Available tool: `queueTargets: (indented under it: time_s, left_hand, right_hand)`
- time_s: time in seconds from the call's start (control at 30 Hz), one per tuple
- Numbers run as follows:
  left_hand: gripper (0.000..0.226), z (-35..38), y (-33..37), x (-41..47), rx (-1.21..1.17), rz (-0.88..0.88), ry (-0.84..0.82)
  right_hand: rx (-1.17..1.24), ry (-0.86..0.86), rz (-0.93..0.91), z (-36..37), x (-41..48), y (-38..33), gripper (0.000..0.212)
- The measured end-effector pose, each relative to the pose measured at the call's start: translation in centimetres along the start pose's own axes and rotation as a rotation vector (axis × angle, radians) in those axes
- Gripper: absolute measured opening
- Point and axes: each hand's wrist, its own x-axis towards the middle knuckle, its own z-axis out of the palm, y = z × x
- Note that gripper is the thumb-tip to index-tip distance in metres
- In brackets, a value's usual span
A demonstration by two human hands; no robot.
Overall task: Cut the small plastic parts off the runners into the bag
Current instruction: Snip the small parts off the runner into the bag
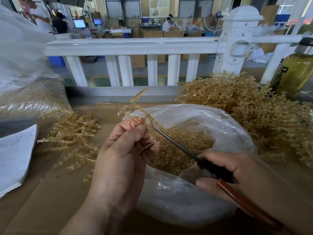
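Flanking bag [220,126]: runner heaps [254,109], bottle [294,72].

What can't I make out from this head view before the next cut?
Head view, tip of the cutter: lost among the parts on the runner, cut spot unclear.
Head view, cutter grips: mostly covered by the right hand.
Head view, runner's lower end: hidden inside the left hand.
Head view, paper: cut off by the left edge, writing too small.
Head view, bottle: cut off by the right edge.

A factory floor: stacked cardboard boxes [153,33], monitors [79,23], workers at benches behind a white railing [132,46].
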Motion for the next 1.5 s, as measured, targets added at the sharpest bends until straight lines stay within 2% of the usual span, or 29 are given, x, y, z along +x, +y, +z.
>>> queueTargets:
  time_s: [0.13,0.27,0.47,0.57,0.7,0.87,1.1,1.33,1.5]
  left_hand:
    - [0.002,0.0,0.0,0.0,0.023,0.004,0.016]
    - [0.014,0.2,-0.1,-0.2,0.074,0.052,-0.026]
    - [0.009,0.4,0.0,-0.4,0.055,0.039,-0.089]
    - [0.001,0.3,0.0,-0.3,0.062,0.027,-0.066]
    - [0.018,0.3,-0.1,-0.3,0.076,0.026,-0.010]
    - [0.004,0.4,0.0,-0.3,0.106,0.037,0.040]
    - [0.007,0.5,0.1,-0.4,0.110,0.033,0.031]
    - [0.007,0.6,0.0,-0.4,0.121,0.052,0.014]
    - [0.011,0.5,0.0,-0.6,0.183,0.067,0.038]
  right_hand:
    - [0.022,0.016,0.009,0.2,-0.1,-0.7,0.039]
    - [0.037,0.054,0.053,0.9,-0.1,-0.7,0.048]
    - [-0.043,0.108,0.083,1.4,0.0,-0.7,0.055]
    - [-0.055,0.127,0.079,1.4,0.0,-0.9,0.049]
    - [-0.064,0.132,0.080,1.3,0.1,-1.0,0.037]
    - [-0.077,0.136,0.077,1.3,0.0,-1.2,0.042]
    - [-0.077,0.122,0.086,1.1,-0.1,-1.3,0.051]
    - [-0.102,0.125,0.058,1.2,0.0,-1.3,0.050]
    - [-0.153,0.221,0.039,1.4,-0.1,-1.4,0.048]
